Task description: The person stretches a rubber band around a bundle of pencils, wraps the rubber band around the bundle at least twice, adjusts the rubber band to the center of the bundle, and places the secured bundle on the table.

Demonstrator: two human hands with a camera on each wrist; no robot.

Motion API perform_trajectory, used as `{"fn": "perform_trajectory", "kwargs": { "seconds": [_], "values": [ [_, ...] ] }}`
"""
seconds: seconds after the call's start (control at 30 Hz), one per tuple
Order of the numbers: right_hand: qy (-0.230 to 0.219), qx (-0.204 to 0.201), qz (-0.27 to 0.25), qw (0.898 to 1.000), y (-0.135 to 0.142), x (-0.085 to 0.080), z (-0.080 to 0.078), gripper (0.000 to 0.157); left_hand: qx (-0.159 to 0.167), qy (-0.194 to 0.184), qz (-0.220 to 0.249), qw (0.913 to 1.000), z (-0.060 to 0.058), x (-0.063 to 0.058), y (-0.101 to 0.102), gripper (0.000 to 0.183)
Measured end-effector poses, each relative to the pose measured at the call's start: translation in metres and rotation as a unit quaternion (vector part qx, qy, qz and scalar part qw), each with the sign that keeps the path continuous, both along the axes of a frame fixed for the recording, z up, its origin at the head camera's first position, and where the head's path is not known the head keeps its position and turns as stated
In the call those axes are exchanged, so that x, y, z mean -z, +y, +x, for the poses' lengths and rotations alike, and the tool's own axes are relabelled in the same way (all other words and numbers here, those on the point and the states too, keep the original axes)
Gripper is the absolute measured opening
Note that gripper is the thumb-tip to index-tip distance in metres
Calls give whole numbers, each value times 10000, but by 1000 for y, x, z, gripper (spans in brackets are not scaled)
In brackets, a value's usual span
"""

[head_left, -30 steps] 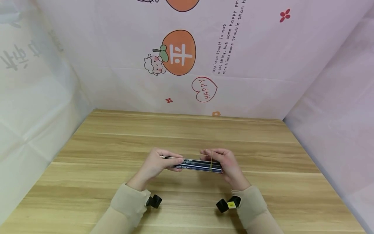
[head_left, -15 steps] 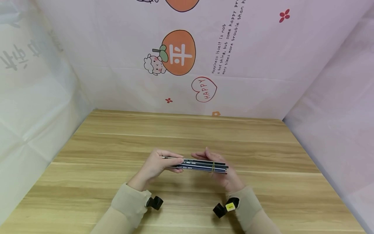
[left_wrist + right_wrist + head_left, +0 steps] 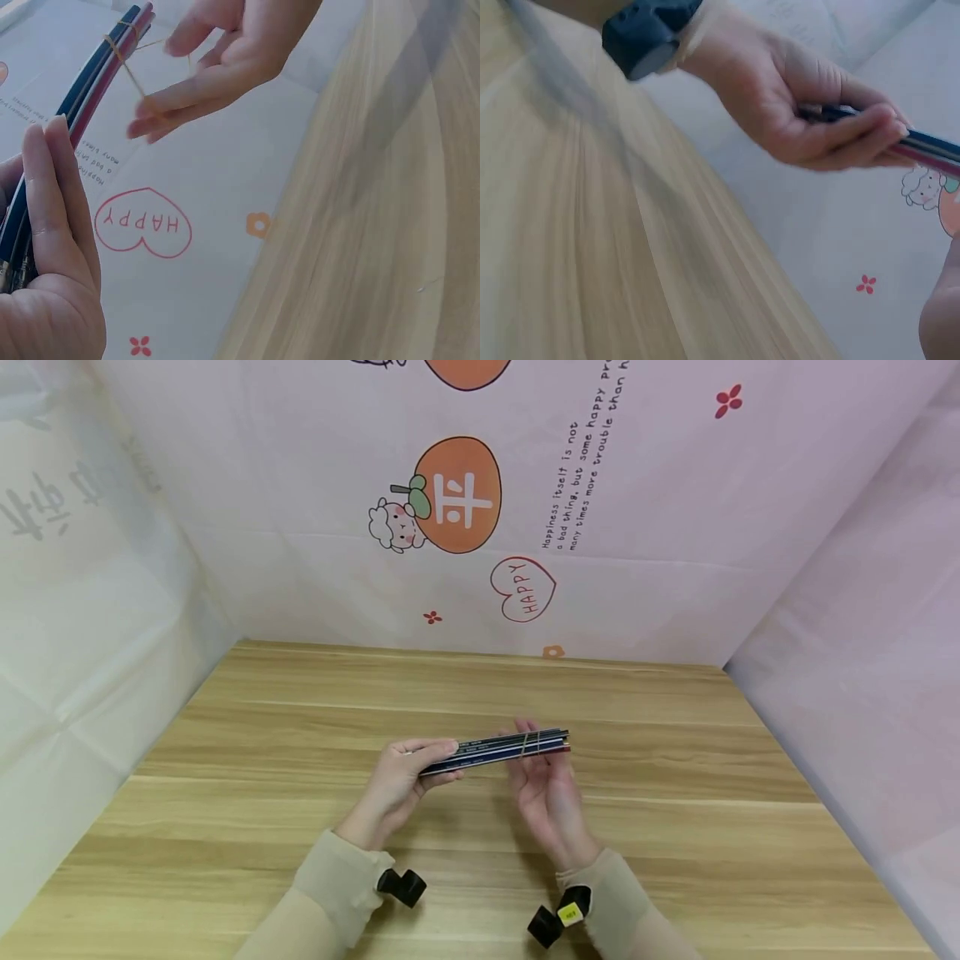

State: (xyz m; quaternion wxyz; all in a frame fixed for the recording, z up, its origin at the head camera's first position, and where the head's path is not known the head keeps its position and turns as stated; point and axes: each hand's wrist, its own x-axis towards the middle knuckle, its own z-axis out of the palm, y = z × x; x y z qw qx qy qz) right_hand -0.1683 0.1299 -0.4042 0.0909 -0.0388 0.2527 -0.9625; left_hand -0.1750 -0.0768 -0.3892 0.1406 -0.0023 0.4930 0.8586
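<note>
My left hand (image 3: 393,781) grips a bundle of dark pencils (image 3: 491,752) near its left end, thumb on top and fingers beneath. The bundle is held over the table, its right end tilted up. A thin yellowish rubber band (image 3: 129,69) circles the pencils near their right end, and part of it stretches away to my right hand (image 3: 551,806). In the left wrist view that hand's thumb and fingers are spread, with the band looped over them. In the head view its palm faces up, and its fingertips are partly hidden behind the pencils.
The wood-grain table (image 3: 300,718) lies below both hands. Printed white sheeting (image 3: 637,510) rises behind it and along both sides. Each wrist carries a beige cuff (image 3: 341,881) with a small black camera (image 3: 546,927).
My right hand has moved left from the pencils' right end and turned palm up beneath them. The bundle's right end has risen. My left hand keeps its grip.
</note>
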Motion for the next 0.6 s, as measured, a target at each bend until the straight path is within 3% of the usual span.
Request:
{"fn": "perform_trajectory", "kwargs": {
  "seconds": [0.13, 0.37, 0.5, 0.6],
  "values": [
    [437, 471, 489, 9967, 7, 2, -5, 47, -82, 55, -54, 9999, 0, -3, -3, 9],
    [1279, 499, 629, 9885, 10, 7, -7, 44, -48, 247, -41, 9997, -1, -1, -6, 13],
    [1731, 777, 753, 9789, 4, 11, -6, 41, -108, 28, 241, 9996, 0, -2, -4, 7],
    [2215, 1181, 891, 9639, 6, 12, -7, 42, -155, -145, 430, 9989, 1, -5, -3, 7]
  ]
}}
